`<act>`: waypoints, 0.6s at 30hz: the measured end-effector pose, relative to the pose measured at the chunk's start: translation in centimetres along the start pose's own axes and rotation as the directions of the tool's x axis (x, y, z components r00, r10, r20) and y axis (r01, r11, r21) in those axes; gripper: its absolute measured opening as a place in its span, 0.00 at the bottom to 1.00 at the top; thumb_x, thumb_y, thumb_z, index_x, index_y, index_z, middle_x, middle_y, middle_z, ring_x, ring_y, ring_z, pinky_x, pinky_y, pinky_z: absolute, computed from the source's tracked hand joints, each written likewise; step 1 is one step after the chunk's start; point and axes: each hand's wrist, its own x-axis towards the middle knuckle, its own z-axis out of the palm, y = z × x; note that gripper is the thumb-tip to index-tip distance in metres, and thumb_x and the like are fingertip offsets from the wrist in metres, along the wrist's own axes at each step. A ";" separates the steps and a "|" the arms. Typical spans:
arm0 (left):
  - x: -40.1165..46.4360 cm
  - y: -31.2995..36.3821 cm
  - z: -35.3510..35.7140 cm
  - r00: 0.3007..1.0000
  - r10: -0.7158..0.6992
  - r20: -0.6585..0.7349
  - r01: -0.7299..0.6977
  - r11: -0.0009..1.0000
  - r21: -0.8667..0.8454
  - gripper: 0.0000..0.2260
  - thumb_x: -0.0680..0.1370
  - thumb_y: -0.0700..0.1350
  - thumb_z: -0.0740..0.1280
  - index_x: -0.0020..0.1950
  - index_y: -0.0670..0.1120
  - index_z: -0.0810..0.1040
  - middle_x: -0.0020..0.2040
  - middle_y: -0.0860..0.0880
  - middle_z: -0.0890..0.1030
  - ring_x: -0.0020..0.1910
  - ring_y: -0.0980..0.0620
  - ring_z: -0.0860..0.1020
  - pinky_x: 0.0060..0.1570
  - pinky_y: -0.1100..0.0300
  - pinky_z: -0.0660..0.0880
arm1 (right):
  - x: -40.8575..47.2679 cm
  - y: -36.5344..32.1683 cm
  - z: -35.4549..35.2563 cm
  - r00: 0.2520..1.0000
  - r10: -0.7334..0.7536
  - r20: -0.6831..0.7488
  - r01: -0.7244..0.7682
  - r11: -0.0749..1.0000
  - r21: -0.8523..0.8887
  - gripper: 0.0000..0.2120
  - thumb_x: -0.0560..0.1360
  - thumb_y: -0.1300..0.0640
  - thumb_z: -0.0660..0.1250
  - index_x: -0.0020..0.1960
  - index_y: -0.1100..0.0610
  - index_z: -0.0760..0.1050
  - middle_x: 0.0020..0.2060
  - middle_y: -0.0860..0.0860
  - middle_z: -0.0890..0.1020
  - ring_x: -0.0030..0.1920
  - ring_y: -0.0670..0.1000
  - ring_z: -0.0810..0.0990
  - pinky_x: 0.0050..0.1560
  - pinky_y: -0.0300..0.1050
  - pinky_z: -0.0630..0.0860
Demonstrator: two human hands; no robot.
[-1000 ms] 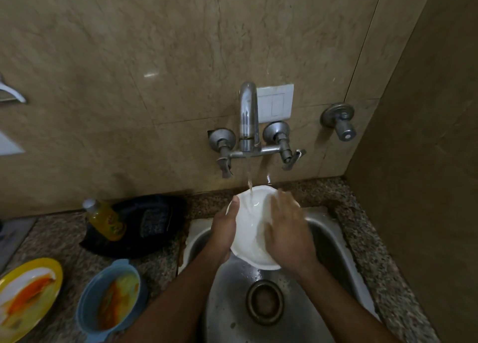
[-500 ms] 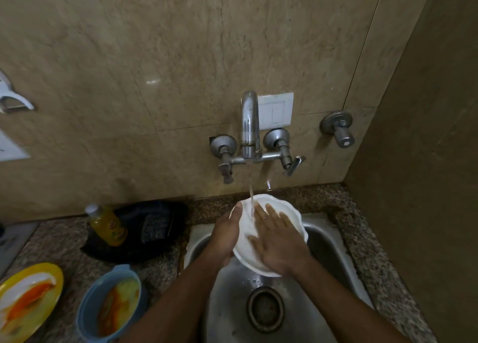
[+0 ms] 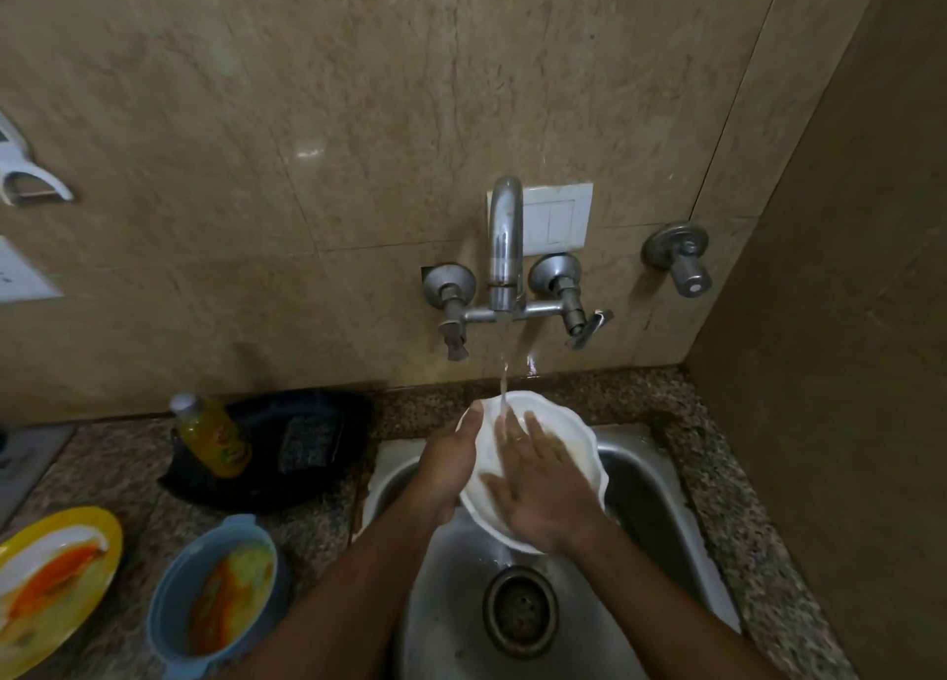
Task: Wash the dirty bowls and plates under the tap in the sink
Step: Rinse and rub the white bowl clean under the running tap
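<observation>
Rinsing under tap [image 3: 505,249]: white bowl [image 3: 569,426], rigid, wet, likely slippery and breakable, is gripped at left rim by left hand [image 3: 451,461]; right hand [image 3: 546,490] is pressed flat, fingers spread, inside, over sink [image 3: 661,479].

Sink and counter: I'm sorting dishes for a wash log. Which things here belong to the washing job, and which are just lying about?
Part of the job:
white scalloped bowl, gripped by left hand, rubbed by right hand
running steel tap
steel sink
dirty blue bowl
dirty yellow plate

Lying about:
yellow bottle
black tray
</observation>
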 end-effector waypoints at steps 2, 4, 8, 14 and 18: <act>-0.1 -0.1 0.0 1.000 -0.003 0.005 0.003 1.000 0.016 0.30 0.71 0.72 0.62 0.57 0.49 0.82 0.53 0.47 0.85 0.53 0.45 0.83 0.59 0.45 0.78 | -0.3 -0.7 0.1 0.995 -0.080 0.067 0.075 0.994 0.074 0.38 0.79 0.34 0.39 0.81 0.56 0.41 0.80 0.52 0.44 0.80 0.52 0.45 0.77 0.48 0.43; -0.2 -0.3 -0.1 1.000 -0.006 0.020 0.006 1.000 -0.001 0.24 0.77 0.66 0.61 0.57 0.48 0.82 0.49 0.47 0.86 0.50 0.46 0.84 0.57 0.47 0.79 | -0.2 -0.2 0.0 0.995 -0.084 0.058 0.082 0.996 0.021 0.35 0.81 0.38 0.44 0.81 0.57 0.45 0.80 0.53 0.47 0.79 0.55 0.50 0.77 0.50 0.48; 0.1 -0.2 0.0 0.999 0.016 0.031 -0.016 1.000 0.004 0.27 0.74 0.69 0.62 0.57 0.49 0.82 0.53 0.47 0.85 0.52 0.46 0.83 0.59 0.47 0.78 | -0.2 -0.7 -0.1 0.998 -0.023 0.056 0.022 1.000 0.008 0.36 0.81 0.38 0.44 0.80 0.57 0.36 0.80 0.53 0.41 0.80 0.55 0.45 0.77 0.49 0.43; 0.5 -0.5 0.3 0.995 0.019 0.099 -0.013 0.998 -0.069 0.24 0.77 0.65 0.63 0.59 0.47 0.82 0.50 0.47 0.86 0.51 0.46 0.84 0.58 0.48 0.79 | -0.1 0.8 -0.3 1.000 0.005 0.028 -0.003 0.997 -0.074 0.40 0.73 0.35 0.36 0.80 0.54 0.37 0.80 0.50 0.41 0.79 0.52 0.40 0.78 0.54 0.45; 0.6 -0.6 0.4 0.986 0.022 0.163 -0.008 0.996 -0.085 0.23 0.79 0.63 0.61 0.59 0.47 0.82 0.52 0.44 0.86 0.53 0.44 0.84 0.60 0.45 0.78 | -0.5 0.6 -0.6 0.990 -0.102 0.103 0.102 0.995 -0.001 0.43 0.70 0.29 0.26 0.79 0.51 0.35 0.80 0.49 0.44 0.80 0.52 0.46 0.78 0.49 0.46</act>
